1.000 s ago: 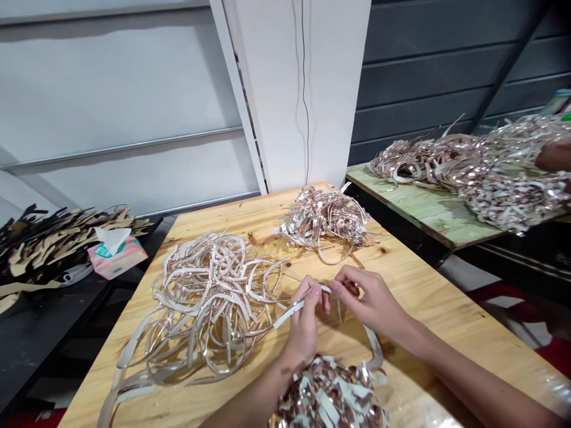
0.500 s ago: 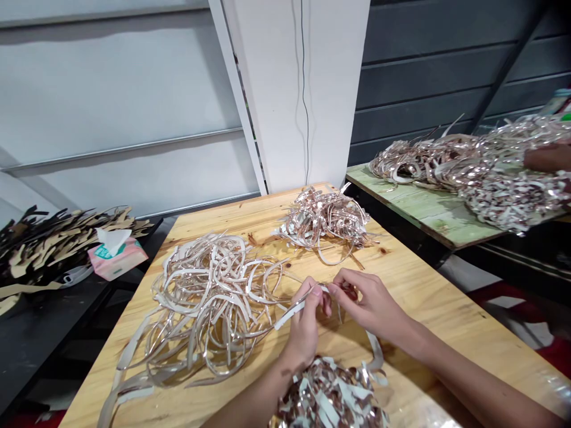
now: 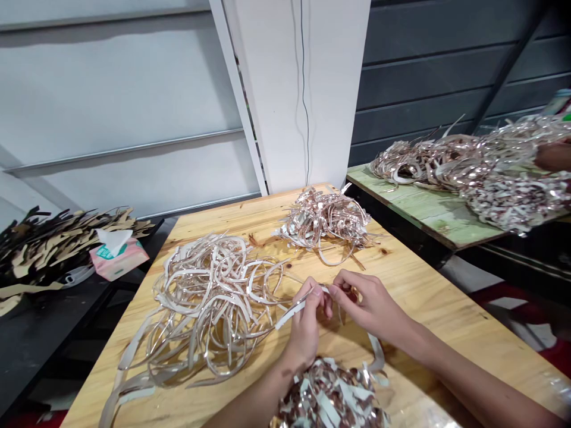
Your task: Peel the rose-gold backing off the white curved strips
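While left hand [image 3: 306, 324] and right hand [image 3: 372, 300] pinched one strip [image 3: 288, 314] beside tangled heap [image 3: 214, 291], heap lay loose; crinkled bundle [image 3: 332, 398], right of heap, lay gathered.

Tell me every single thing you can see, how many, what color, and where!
wooden table: one, light brown, middle
loopy strip pile: one, pale and shiny, table's left
shiny heap: one, rose-gold, table's far end
curly bunch: one, rose-gold and white, nearest
tissue box: one, pink and green, left
dark table: one, black, left
cut strips: many, tan and black, on it
green table: one, right
shiny piles: too tangled to count, rose-gold, on it
cord: one, dark, on white wall
slatted wall: one, dark gray, behind right
held strip: one, whitish, in both grips
someone else's hand: one, far right
left hand, right hand: two, center
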### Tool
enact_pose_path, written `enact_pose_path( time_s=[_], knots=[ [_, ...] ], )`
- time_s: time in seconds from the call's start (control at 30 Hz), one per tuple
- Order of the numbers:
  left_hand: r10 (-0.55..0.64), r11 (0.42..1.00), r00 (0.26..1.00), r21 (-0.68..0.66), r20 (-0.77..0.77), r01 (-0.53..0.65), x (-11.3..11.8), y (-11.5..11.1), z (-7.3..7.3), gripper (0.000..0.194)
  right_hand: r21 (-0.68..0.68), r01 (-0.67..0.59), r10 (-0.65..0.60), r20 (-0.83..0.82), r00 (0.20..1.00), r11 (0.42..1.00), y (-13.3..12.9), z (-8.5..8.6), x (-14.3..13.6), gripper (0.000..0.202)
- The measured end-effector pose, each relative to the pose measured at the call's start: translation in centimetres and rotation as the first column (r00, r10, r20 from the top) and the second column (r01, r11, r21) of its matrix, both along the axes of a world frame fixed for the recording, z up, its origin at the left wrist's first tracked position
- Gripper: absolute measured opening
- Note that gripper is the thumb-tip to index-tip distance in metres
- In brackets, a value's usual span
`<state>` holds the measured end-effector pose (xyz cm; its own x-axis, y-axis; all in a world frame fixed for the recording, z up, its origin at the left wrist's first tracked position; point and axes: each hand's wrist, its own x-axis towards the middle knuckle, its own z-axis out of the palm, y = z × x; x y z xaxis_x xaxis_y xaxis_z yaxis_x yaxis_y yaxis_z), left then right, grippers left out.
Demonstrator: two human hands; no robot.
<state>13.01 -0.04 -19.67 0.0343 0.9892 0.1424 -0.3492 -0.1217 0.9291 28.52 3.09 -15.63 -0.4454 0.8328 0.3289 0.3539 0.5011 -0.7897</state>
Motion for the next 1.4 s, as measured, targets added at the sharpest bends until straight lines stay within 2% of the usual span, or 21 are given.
enact_pose_path(
  time_s=[0.23,1.03,1.4],
  knots=[
    [-0.005,1.000,1.000,-0.003,-0.010,0.005,0.03,0.03,0.22,0.041,-0.042,-0.023,0.023,-0.004,1.000,0.999,-0.19,0.11,-0.16,0.022],
    [-0.015,1.000,0.999,-0.020,0.052,0.016,0.21,-0.16,0.07,0.034,-0.039,-0.061,0.062,0.023,0.998,0.997,-0.30,0.08,-0.30,0.025],
    [0.004,1.000,1.000,-0.029,0.028,-0.003,0.14,-0.28,0.00,0.035,-0.049,-0.069,0.070,0.015,0.997,0.996,-0.43,0.23,-0.23,0.025]
  ],
)
